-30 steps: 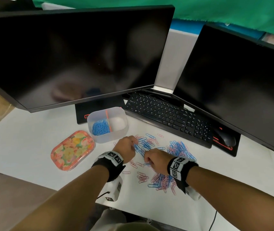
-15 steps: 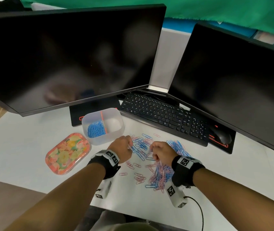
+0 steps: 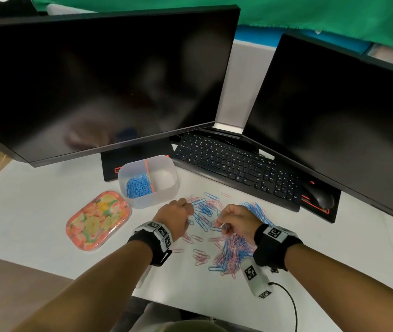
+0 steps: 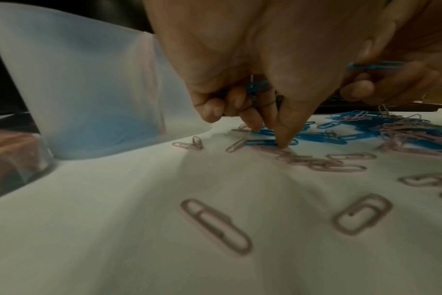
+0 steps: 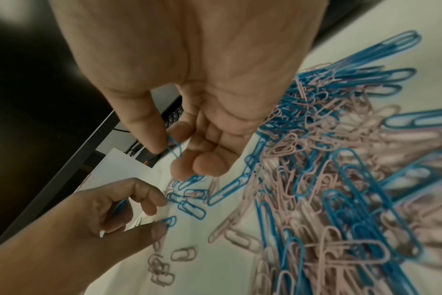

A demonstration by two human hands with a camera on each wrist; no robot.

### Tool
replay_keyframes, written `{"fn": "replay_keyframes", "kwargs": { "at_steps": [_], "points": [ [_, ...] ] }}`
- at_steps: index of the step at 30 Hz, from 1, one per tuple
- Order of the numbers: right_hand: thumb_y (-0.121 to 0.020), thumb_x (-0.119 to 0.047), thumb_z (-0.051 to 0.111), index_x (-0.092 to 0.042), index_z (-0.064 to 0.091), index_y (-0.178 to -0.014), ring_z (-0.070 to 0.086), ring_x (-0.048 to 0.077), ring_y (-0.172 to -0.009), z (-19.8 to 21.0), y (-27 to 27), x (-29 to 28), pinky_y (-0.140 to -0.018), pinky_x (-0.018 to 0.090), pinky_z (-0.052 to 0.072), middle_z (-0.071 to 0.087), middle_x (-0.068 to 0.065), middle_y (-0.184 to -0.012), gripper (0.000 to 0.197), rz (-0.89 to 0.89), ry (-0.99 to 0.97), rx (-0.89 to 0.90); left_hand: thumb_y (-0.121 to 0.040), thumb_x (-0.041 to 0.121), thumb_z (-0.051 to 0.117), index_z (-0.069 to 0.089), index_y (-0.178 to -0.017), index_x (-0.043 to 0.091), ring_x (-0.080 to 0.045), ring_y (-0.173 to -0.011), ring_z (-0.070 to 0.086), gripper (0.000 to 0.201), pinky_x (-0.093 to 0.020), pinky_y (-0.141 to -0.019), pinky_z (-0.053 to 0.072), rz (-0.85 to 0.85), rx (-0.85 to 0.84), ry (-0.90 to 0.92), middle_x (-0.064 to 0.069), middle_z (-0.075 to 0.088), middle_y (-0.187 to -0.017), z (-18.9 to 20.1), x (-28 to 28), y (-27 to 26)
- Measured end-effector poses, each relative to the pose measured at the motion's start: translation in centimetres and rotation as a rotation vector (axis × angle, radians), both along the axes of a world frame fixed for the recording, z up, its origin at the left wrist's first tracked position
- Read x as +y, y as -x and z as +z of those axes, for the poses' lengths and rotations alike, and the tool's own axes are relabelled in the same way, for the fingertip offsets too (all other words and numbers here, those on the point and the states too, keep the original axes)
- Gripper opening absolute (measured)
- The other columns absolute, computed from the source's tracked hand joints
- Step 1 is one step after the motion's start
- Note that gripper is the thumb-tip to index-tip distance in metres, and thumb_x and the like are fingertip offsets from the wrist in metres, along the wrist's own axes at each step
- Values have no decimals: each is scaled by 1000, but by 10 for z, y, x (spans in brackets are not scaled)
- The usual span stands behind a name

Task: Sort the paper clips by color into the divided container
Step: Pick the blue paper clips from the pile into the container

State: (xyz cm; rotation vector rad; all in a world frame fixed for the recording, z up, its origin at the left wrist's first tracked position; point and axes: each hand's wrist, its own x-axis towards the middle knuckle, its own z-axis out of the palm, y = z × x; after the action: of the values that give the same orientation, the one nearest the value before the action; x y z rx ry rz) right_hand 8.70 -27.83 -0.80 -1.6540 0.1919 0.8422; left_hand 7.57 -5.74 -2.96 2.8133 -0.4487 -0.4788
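Note:
The translucent divided container [image 3: 173, 185] stands behind my left hand; its left half holds blue paper clips [image 3: 138, 187], while its right half looks empty. Loose blue and pink clips [image 3: 232, 251] are spread across the white desk. My left hand [image 3: 186, 212] keeps blue clips [image 4: 257, 87] tucked in its curled fingers. Its thumb [image 4: 285, 139] presses down on another blue clip [image 4: 261, 142] lying on the desk. To its right, my right hand [image 3: 223, 221] hovers just above the desk and pinches a single blue clip [image 5: 175, 146] between thumb and fingers.
A floral lid [image 3: 98, 220] lies left of the container. A black keyboard [image 3: 236, 168], a mouse [image 3: 320, 197] and two dark monitors [image 3: 99, 82] stand behind the clips. A white sensor block with a cable [image 3: 255, 279] hangs under my right wrist.
My right hand has moved a little forward, away from the near pile, and now holds a blue clip raised off the desk. My left hand has stayed beside the container.

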Motion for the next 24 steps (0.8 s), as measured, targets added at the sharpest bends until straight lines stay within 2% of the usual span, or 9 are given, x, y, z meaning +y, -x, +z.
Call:
{"fn": "replay_keyframes", "kwargs": {
  "at_steps": [2, 5, 9, 11, 13, 16, 18, 21, 24],
  "points": [
    [-88, 4, 57, -3, 56, -94, 62, 21, -61, 1, 1, -1, -56, 29, 54, 70, 19, -83, 9, 13, 9, -4, -90, 21, 51, 59, -114, 20, -23, -103, 56, 26, -33, -82, 50, -8, 12, -8, 0, 52, -115, 0, -1, -1],
    [-90, 7, 51, -7, 56, -111, 64, 22, -67, 3, 1, -2, -60, 28, 56, 70, 18, -86, 25, 19, 36, 13, -90, 21, 51, 61, -105, 19, -22, -98, 56, 18, -33, -80, 50, -11, 27, -29, -1, 54, -110, 2, -4, -2],
    [-90, 1, 44, -10, 61, -91, 58, 17, -66, 6, -1, 2, -58, 25, 49, 69, 5, -85, 20, 152, 265, -109, -90, 20, 49, 58, -100, 19, -23, -93, 59, 14, -32, -78, 50, 32, 43, 12, -3, 61, -103, 4, -6, -2],
    [-89, -6, 44, -14, 57, -82, 52, 14, -63, 6, 0, 5, -54, 22, 42, 64, -1, -81, 17, 243, 420, -239, -91, 19, 47, 55, -100, 20, -23, -86, 61, 12, -30, -72, 49, 94, 74, 116, -4, 65, -94, 3, -6, -2],
    [-85, -4, 44, -18, 50, -77, 49, 14, -62, 4, 3, 10, -53, 22, 39, 57, 0, -78, 17, 330, 497, -367, -92, 17, 44, 52, -106, 20, -23, -78, 61, 16, -27, -67, 44, 161, 100, 235, -3, 64, -84, 2, -9, -2],
    [-78, 2, 44, -25, 38, -72, 45, 18, -68, -2, 8, 18, -57, 26, 35, 48, -4, -76, 29, 491, 589, -516, -94, 12, 42, 53, -117, 23, -18, -68, 56, 28, -23, -62, 42, 345, 177, 428, -5, 66, -87, -3, -14, -3],
    [-76, 5, 43, -22, 39, -75, 49, 22, -72, -6, 10, 22, -61, 30, 40, 51, 1, -80, 28, 554, 628, -567, -95, 11, 39, 59, -104, 25, -15, -64, 53, 26, -23, -56, 39, 558, 281, 622, -4, 62, -85, -3, -16, -5],
    [-75, 7, 41, -18, 41, -79, 55, 27, -76, -10, 10, 24, -67, 36, 48, 57, 7, -86, 26, 575, 668, -578, -91, -2, 32, 58, -83, 14, -15, -50, 46, 32, -24, -49, 34, 874, 448, 958, -6, 50, -67, 8, -19, -7],
    [-73, 9, 40, -18, 41, -77, 56, 27, -75, -12, 10, 26, -64, 34, 46, 57, 7, -84, 27, 569, 683, -562, -88, -5, 33, 50, -77, 6, -18, -46, 39, 23, -24, -50, 31, 1050, 600, 1096, -10, 43, -65, 20, -20, -7]
  ]
}}
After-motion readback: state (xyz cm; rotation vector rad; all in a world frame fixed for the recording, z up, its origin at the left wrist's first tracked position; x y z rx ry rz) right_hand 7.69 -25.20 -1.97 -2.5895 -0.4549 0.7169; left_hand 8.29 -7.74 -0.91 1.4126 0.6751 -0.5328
